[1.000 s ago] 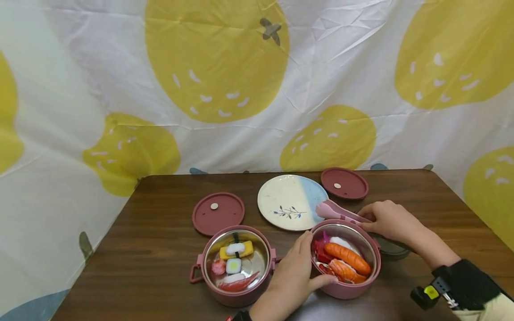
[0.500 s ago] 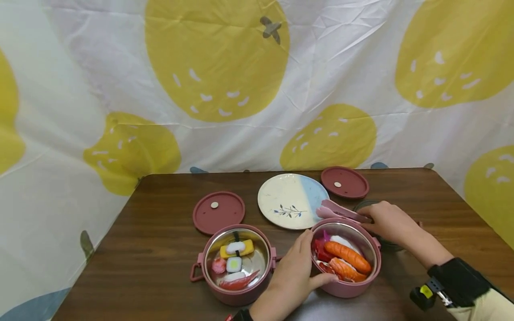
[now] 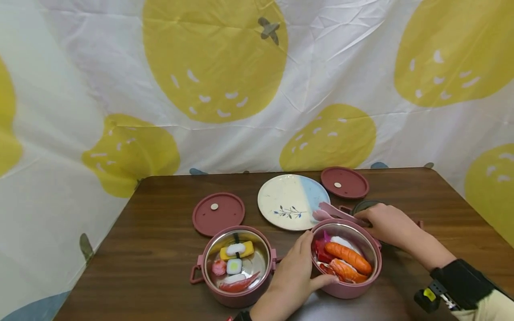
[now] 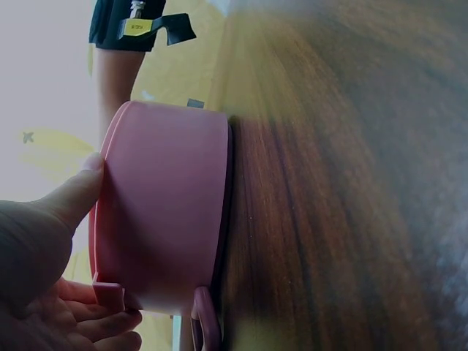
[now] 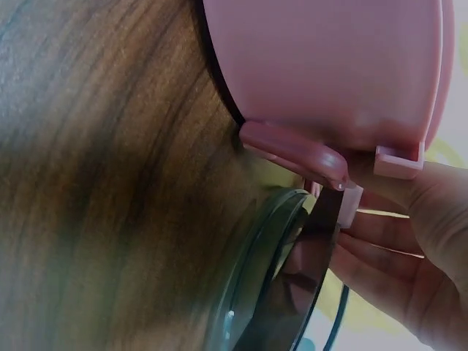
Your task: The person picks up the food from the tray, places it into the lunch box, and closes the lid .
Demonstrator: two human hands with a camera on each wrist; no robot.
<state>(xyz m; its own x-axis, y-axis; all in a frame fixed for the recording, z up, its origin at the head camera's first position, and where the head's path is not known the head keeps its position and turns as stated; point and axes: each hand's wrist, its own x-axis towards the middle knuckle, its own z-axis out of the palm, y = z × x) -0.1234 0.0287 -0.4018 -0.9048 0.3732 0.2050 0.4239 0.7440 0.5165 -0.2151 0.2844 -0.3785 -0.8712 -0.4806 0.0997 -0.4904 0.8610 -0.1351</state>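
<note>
In the head view, my left hand (image 3: 291,272) grips the left side of the right-hand pink pot (image 3: 346,292), thumb over its near rim and fingers round the outside. That pot holds an orange sausage-like toy (image 3: 348,257), a salmon sushi toy (image 3: 346,270) and red and purple pieces. My right hand (image 3: 391,225) holds pink tongs (image 3: 339,214) by their right end at the pot's far rim. The tips of the tongs are apart, over the edge of the plate (image 3: 291,189). In the right wrist view, the fingers are partly hidden behind the pot's handle (image 5: 296,152).
Left of my left hand stands another pink pot (image 3: 237,301) with several sushi toys. Two dark red lids (image 3: 218,218) (image 3: 344,183) lie farther back. A dark round glass-like container (image 3: 367,205) sits partly hidden behind my right hand. A patterned cloth (image 3: 241,147) hangs behind the table.
The tips of the tongs have dropped a little and spread apart. The dark round container has shifted away behind my right hand. My left hand stays on the pot.
</note>
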